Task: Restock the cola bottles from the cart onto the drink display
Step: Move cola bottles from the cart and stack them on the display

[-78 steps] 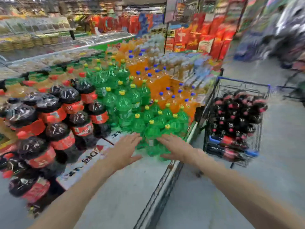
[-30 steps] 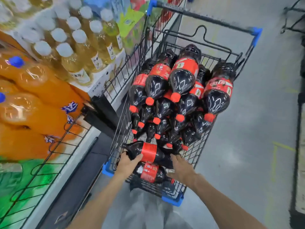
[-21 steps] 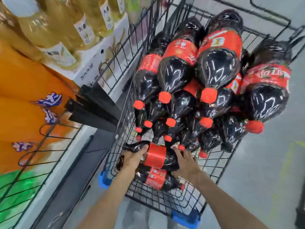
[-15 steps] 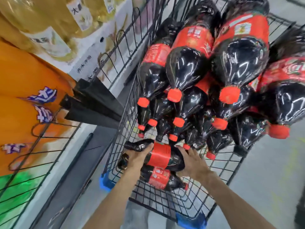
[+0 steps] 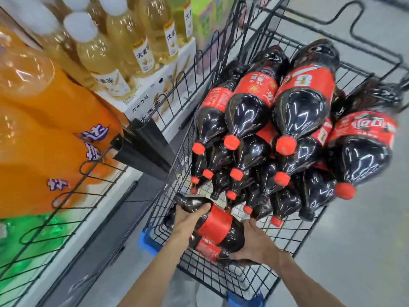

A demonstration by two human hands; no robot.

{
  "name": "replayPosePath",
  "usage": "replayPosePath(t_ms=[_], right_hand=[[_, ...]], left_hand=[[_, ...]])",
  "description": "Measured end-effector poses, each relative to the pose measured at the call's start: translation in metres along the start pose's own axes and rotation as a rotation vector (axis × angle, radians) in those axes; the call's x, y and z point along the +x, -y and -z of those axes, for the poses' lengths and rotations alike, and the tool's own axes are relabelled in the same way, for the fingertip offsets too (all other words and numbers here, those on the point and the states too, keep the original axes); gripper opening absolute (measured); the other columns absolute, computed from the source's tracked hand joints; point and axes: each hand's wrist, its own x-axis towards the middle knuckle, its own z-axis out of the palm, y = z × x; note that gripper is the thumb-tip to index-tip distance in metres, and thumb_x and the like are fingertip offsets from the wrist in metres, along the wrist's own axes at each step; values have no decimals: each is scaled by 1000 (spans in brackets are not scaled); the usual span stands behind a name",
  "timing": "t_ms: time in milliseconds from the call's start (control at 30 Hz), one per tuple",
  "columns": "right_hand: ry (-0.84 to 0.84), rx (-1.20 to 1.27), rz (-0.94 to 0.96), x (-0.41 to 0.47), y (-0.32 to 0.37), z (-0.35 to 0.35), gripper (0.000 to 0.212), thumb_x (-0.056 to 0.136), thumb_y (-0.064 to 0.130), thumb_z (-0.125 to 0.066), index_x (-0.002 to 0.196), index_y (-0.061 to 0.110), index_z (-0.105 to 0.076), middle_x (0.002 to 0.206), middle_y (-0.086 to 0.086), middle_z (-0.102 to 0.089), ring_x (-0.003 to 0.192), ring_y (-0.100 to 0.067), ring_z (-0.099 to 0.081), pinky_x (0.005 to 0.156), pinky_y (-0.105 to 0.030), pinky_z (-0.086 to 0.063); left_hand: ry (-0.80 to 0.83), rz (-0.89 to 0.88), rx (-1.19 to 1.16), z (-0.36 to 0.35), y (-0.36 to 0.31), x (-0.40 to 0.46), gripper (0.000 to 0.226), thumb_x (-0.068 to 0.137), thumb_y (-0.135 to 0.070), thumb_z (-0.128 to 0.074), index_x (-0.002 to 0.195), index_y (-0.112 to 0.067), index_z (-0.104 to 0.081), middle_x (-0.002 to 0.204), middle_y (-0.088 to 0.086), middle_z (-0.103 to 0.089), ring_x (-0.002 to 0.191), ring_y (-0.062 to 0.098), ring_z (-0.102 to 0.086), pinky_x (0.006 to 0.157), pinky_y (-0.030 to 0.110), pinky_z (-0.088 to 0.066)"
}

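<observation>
A black wire cart [image 5: 247, 282] holds several large cola bottles [image 5: 301, 107] with red caps and red labels, piled with their caps toward me. At the cart's near end a cola bottle [image 5: 215, 224] lies crosswise on top of another one [image 5: 207, 249]. My left hand [image 5: 188, 218] grips its neck end from the left. My right hand [image 5: 254, 242] is curled round its base on the right. The drink display [image 5: 73, 218], fenced with wire, stands to the left of the cart.
Orange soda bottles [image 5: 39, 134] fill the display at left, with green ones [image 5: 39, 235] below them. Pale yellow tea bottles [image 5: 106, 52] stand on a white carton [image 5: 155, 85] at the top. A black folded sheet [image 5: 143, 149] sticks out between display and cart. Grey floor lies right.
I turned from the green bottles on the display to the cart. Both hands reached in and closed round the crosswise cola bottle, which now sits slightly raised and tilted.
</observation>
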Motion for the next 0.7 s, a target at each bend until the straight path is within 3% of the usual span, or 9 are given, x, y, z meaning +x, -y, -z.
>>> replayPosePath(t_ms=[100, 267, 333, 400, 433, 500, 567, 633, 700], right_hand=[[8, 54, 56, -19, 11, 4, 111, 50, 75, -81, 138, 22, -38, 123, 6, -43, 116, -17, -56, 102, -42, -53], [-24, 26, 157, -66, 35, 30, 112, 48, 75, -81, 140, 27, -38, 125, 6, -57, 114, -17, -60, 100, -37, -52], [-45, -2, 230, -89, 48, 52, 110, 46, 77, -82, 136, 30, -40, 124, 8, -56, 116, -14, -57, 101, -35, -51], [-80, -21, 321, -112, 62, 71, 97, 50, 68, -88, 129, 36, -42, 117, 14, -56, 110, -8, -58, 96, -27, -51], [-89, -40, 357, -123, 71, 79, 92, 53, 63, -90, 128, 38, -41, 115, 16, -55, 108, -7, -59, 93, -24, -51], [-92, -87, 415, -146, 95, 94, 100, 54, 66, -89, 135, 35, -40, 121, 16, -57, 111, -8, -60, 95, -26, -50], [-92, -98, 494, -165, 121, 103, 109, 51, 71, -90, 141, 34, -40, 126, 15, -59, 115, -6, -60, 93, -24, -48], [-81, -118, 576, -190, 154, 106, 105, 52, 66, -93, 139, 34, -43, 123, 18, -61, 110, 1, -60, 87, -17, -45], [-74, -138, 643, -215, 192, 102, 92, 55, 57, -94, 132, 40, -46, 119, 22, -62, 105, 8, -60, 86, -14, -46]], left_hand=[[-30, -73, -12, 9, -9, -31, 144, 40, -70, -95, 158, -22, -28, 151, 6, -54, 143, 30, -46, 124, 54, -30], [-128, -243, -65, 22, -24, -110, 124, 71, -56, -90, 163, -20, -16, 160, 2, -39, 153, 27, -31, 125, 46, -22], [-152, -289, -112, 32, -28, -144, 118, 69, -55, -91, 160, -18, -24, 158, 3, -45, 146, 20, -43, 120, 42, -32], [-143, -357, -154, 47, -31, -179, 102, 62, -55, -95, 143, -24, -43, 145, 3, -60, 119, 6, -65, 103, 31, -51], [-130, -412, -161, 56, -32, -196, 95, 62, -52, -96, 138, -26, -45, 142, 5, -62, 111, 4, -69, 97, 27, -53], [-109, -506, -172, 76, -36, -231, 104, 65, -50, -96, 148, -26, -39, 146, 0, -59, 119, 9, -64, 104, 30, -50], [-110, -592, -186, 99, -35, -266, 117, 50, -63, -97, 146, -28, -40, 140, 1, -65, 121, 13, -66, 104, 34, -53], [-162, -662, -195, 126, -30, -302, 114, 45, -66, -96, 139, -31, -44, 131, -2, -68, 118, 10, -67, 104, 37, -55], [-246, -719, -184, 157, -19, -336, 122, 44, -70, -95, 144, -26, -41, 134, -4, -65, 119, 4, -65, 104, 27, -52]])
